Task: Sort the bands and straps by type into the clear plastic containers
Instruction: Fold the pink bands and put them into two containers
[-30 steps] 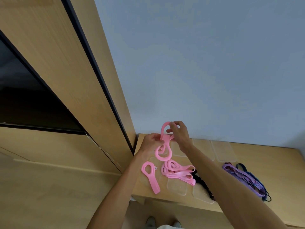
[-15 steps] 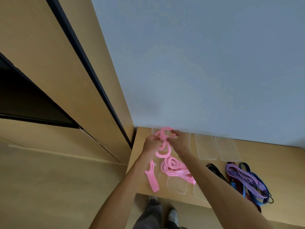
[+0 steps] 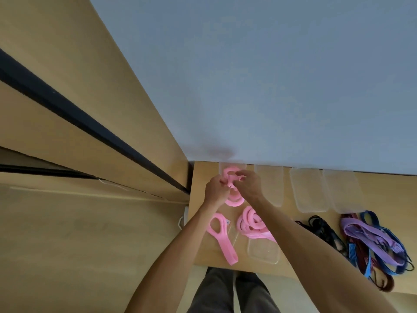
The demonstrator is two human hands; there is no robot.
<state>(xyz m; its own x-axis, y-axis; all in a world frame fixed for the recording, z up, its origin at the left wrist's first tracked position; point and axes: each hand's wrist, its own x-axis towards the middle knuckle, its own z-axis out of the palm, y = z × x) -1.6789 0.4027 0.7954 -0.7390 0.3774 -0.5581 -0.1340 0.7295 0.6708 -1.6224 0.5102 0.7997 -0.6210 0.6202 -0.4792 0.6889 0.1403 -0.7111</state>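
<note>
Here, both hands pinching one pink band (image 3: 233,188), left hand (image 3: 215,190) at nine o'clock and right hand (image 3: 249,185) at three, loops hanging toward six over the leftmost clear container (image 3: 222,166), with more pink bands (image 3: 251,224) lying loose toward six.

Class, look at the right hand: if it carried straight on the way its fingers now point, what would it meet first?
Probably the pink band it already pinches, then the left hand just beyond; depth is unclear.
</note>
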